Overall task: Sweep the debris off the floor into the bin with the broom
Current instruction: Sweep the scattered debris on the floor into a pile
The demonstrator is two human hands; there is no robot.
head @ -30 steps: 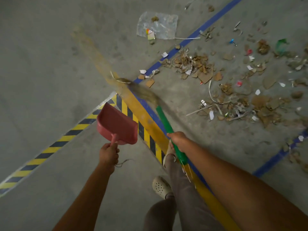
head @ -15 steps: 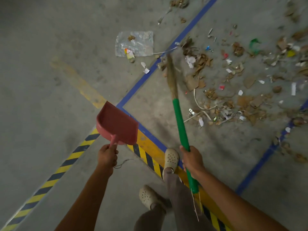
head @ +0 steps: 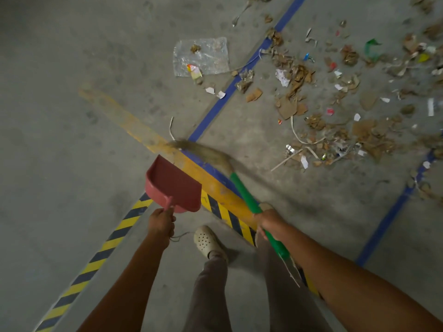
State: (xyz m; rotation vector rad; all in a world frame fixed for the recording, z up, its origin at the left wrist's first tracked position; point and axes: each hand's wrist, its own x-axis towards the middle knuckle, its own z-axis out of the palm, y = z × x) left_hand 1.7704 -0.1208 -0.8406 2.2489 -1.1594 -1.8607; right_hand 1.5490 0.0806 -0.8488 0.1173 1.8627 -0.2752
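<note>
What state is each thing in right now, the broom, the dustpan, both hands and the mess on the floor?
Broom: gripped by its green handle, bristles blurred, low over the yellow line.
Dustpan: held by its handle, empty, whether it touches the floor is unclear.
Left hand: fingers closed on the dustpan handle.
Right hand: fingers closed on the broom handle.
Debris: scattered on the floor, not yet gathered.
Plastic sheet: lying flat, crumpled.

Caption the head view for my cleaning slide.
Right hand swings broom; left hand holds red dustpan near debris.
</note>
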